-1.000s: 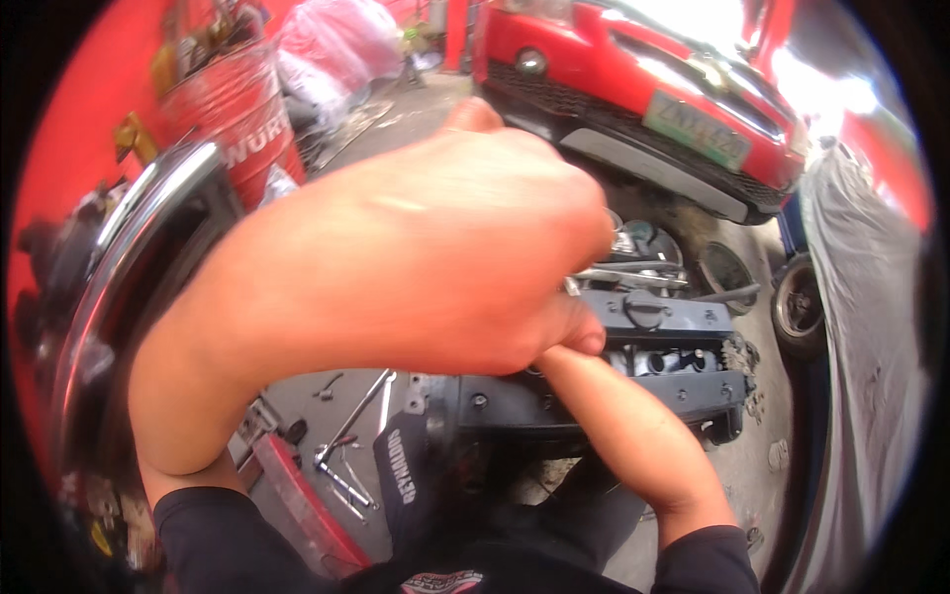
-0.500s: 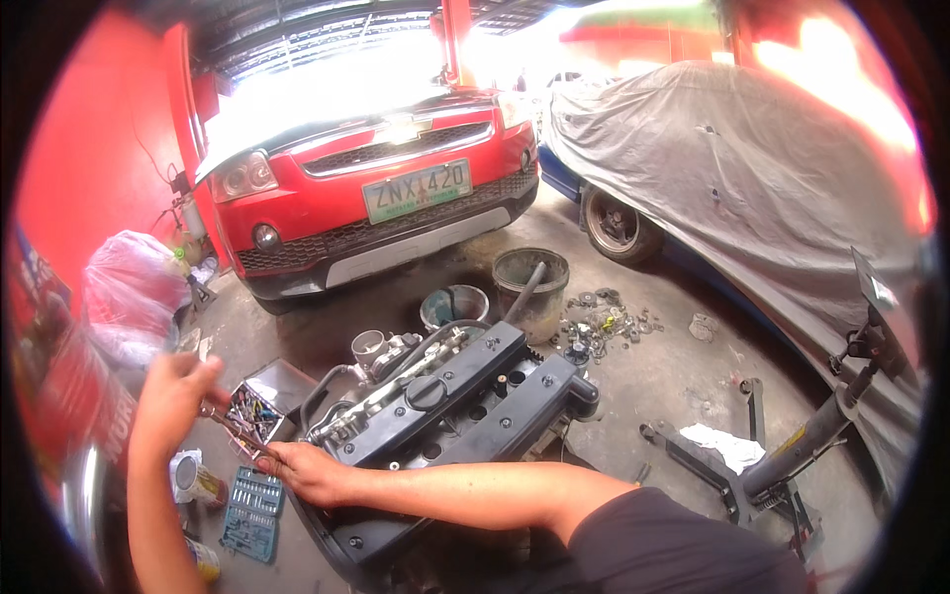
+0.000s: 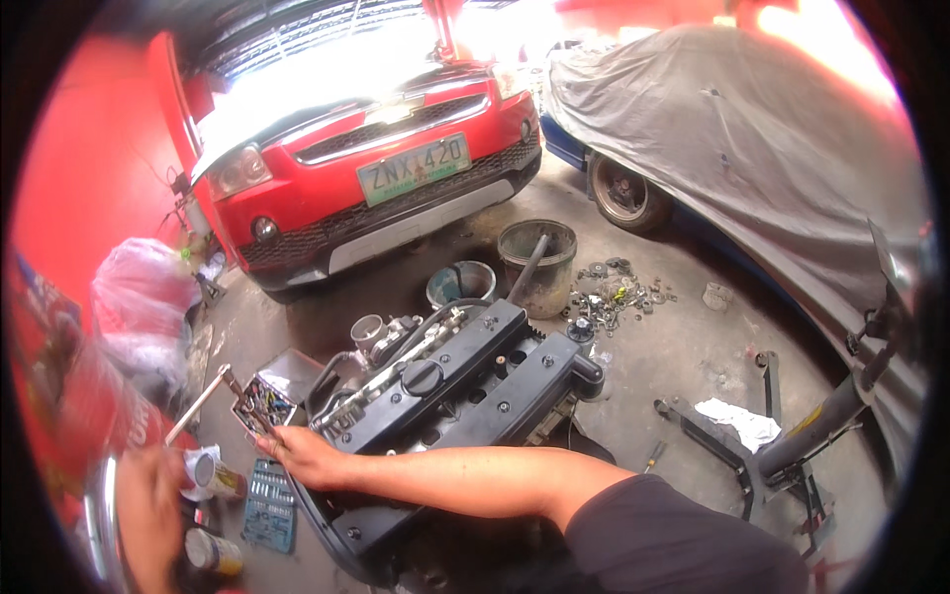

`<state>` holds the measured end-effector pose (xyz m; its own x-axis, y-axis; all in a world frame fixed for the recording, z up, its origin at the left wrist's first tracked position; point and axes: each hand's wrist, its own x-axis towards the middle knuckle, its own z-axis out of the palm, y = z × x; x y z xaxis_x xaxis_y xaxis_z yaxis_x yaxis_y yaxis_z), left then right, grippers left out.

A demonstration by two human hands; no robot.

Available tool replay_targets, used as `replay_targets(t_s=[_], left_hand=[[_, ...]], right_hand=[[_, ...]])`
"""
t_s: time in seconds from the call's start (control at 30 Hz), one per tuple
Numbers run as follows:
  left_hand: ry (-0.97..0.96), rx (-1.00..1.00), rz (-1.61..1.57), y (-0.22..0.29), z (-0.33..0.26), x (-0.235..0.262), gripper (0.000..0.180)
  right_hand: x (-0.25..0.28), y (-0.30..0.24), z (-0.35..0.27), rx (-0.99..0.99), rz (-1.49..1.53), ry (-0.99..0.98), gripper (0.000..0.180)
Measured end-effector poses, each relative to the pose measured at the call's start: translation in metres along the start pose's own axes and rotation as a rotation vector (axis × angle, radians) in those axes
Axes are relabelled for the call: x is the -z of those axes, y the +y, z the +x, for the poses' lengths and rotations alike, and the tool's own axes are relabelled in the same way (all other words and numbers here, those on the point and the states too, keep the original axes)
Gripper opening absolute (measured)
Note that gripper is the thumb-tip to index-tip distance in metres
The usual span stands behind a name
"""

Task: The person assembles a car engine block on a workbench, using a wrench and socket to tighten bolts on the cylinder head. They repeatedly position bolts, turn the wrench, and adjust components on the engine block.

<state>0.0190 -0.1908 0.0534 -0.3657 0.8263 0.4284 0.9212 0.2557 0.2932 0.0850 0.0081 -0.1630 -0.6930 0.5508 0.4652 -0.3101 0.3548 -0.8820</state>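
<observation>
My right hand (image 3: 309,457) is closed around the shaft of a long metal socket wrench (image 3: 200,404), at the near-left edge of an engine (image 3: 435,396) with a black cover and round cap. From the shaft's upper end, the wrench's handle slants down to my left hand (image 3: 150,510). That hand, slightly blurred at the lower left, appears wrapped round the handle's end. The shaft's lower end is hidden by my right hand and the engine's edge. Beyond the shaft lies an open metal toolbox (image 3: 259,408) full of tools.
A teal socket set case (image 3: 269,520) lies open beside two cans (image 3: 216,549). Behind the engine stand a bucket (image 3: 539,292), a basin (image 3: 461,282) and loose metal parts (image 3: 618,292). A red car (image 3: 396,148), a covered vehicle (image 3: 732,129) and an engine stand (image 3: 737,460) surround the area.
My left hand has moved down and toward me from the wrench's head to its handle end. The handle now shows clearly. My right hand keeps its grip; the view has shifted slightly.
</observation>
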Motion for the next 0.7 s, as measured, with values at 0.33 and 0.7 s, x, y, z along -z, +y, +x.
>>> replay_targets(t_s=[0.33,0.7], left_hand=[[-0.440,0.034,-0.625,0.002,0.086,-0.027,0.029],[0.000,-0.505,0.275,-0.044,0.125,-0.065,0.046]], right_hand=[[-0.023,0.001,0.008,0.042,-0.153,0.038,0.033],[-0.005,-0.015,-0.009,-0.050,-0.076,-0.005,0.038]])
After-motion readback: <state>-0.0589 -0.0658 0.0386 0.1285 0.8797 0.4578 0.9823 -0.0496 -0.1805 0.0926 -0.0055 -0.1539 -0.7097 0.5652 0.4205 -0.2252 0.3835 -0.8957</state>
